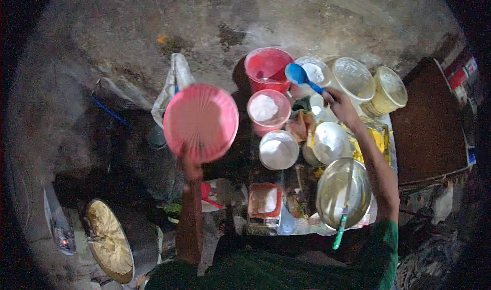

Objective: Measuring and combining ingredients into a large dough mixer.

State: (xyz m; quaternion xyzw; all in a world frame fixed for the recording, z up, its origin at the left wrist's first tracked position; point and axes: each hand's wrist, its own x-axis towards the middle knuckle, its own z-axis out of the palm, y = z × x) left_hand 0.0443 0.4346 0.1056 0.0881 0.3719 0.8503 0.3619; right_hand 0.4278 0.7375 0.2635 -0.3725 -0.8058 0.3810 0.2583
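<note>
My left hand [192, 171] grips a round pink plastic piece [201, 122] by its near edge and holds it up left of the table. Ribs fan across its face; whether it is a lid or a shallow bowl I cannot tell. Closed around its handle, my right hand [337, 105] holds a large blue spoon [296, 74] over the tubs at the back. Below the spoon's bowl are a red bucket [268, 60] and a pale tub with white powder [313, 71]. A pink tub [264, 109] and a white tub [279, 150], both with white powder, stand nearer.
A red tray [265, 200] of white powder sits on a scale [264, 222] at the table's front. Beside it, a steel bowl [335, 190] has a green-handled tool [341, 226] across it. Two pale buckets [353, 79] stand back right. A large pot [110, 239] of cream-coloured mass is lower left.
</note>
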